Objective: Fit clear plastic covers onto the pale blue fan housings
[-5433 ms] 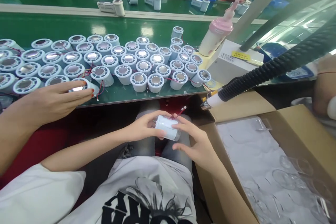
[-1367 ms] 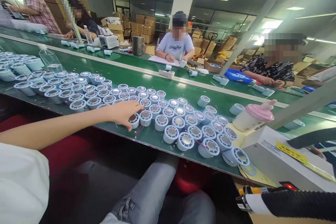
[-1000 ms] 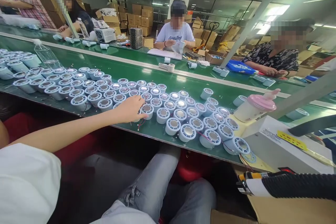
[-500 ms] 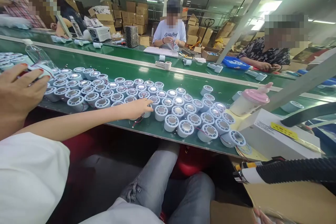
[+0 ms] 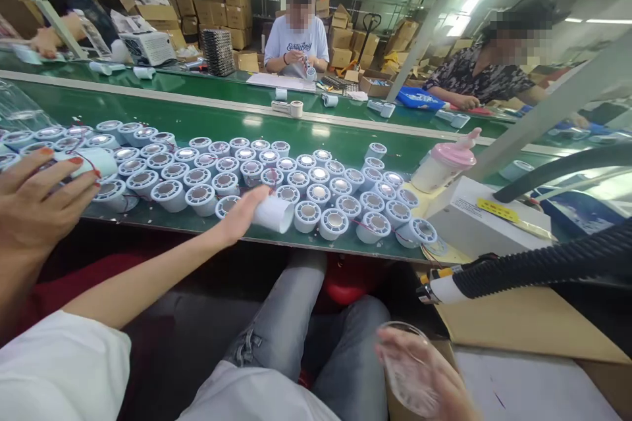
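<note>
Nearest, the right hand (image 5: 434,378), out of view half a second ago, now grips a clear plastic cup (image 5: 407,368) above the lap; further out, the left hand (image 5: 241,214) has lifted a white cylinder (image 5: 274,214), held tilted, fingers closed around it, at the green surface's (image 5: 345,138) near edge; a co-worker's hand (image 5: 34,204) holds another.

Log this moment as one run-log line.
left hand: grips white cylinder part at belt edge | right hand: holds clear lens over lap | co-worker's hand: holds another part
</note>
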The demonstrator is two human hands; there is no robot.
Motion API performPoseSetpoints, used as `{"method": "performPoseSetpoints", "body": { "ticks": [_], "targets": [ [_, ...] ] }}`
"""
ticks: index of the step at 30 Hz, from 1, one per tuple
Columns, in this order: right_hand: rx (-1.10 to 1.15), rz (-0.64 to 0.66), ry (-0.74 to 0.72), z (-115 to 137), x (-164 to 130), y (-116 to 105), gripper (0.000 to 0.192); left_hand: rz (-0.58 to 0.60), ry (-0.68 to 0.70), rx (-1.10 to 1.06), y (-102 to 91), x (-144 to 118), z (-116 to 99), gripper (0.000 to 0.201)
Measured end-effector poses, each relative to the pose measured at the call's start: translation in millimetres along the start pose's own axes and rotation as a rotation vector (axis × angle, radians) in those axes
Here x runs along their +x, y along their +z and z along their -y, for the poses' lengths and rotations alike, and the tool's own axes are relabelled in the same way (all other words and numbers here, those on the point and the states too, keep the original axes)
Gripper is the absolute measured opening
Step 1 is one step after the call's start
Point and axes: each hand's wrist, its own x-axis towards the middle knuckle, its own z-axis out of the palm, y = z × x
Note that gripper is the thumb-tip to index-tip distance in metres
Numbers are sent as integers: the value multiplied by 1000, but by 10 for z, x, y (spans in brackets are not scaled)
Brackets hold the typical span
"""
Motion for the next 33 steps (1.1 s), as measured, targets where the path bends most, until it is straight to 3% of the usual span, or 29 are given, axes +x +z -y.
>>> {"method": "performPoseSetpoints", "body": {
  "ticks": [1, 3, 6, 8, 11, 14, 17, 21, 25, 29, 33],
  "targets": [
    [-110, 34, -74, 37, 19, 126, 41, 104, -70, -88, 141, -32, 8, 49],
    [-419, 74, -231, 128, 51, 357, 42, 427, -274, -318, 424, -98, 33, 57],
    [-981, -9, -500, 262, 117, 595, 46, 925, -554, -610, 782, -193, 84, 55],
    [-1266, -107, -605, 316, 179, 665, 48, 1047, -539, -572, 951, -238, 99, 46],
    [-1507, -165, -580, 336, 261, 671, 51, 1131, -391, -378, 1104, -261, 47, 33],
    [-1585, -133, -494, 314, 297, 622, 43, 1154, -103, -92, 1163, -266, -58, 25],
    [-1426, -63, -393, 285, 286, 571, 26, 989, 163, 95, 1170, -302, -112, 22],
    [-958, -55, -237, 268, 257, 556, 3, 749, 160, 17, 1187, -394, -43, 34],
    [-649, -169, -201, 277, 264, 575, 22, 657, 211, -20, 1236, -435, 79, 61],
    [-369, -244, -113, 277, 300, 542, 29, 709, 348, -43, 1265, -412, 154, 66],
    [-119, -278, -39, 256, 330, 465, 32, 841, 238, -216, 1280, -420, 169, 69]
  ]
}}
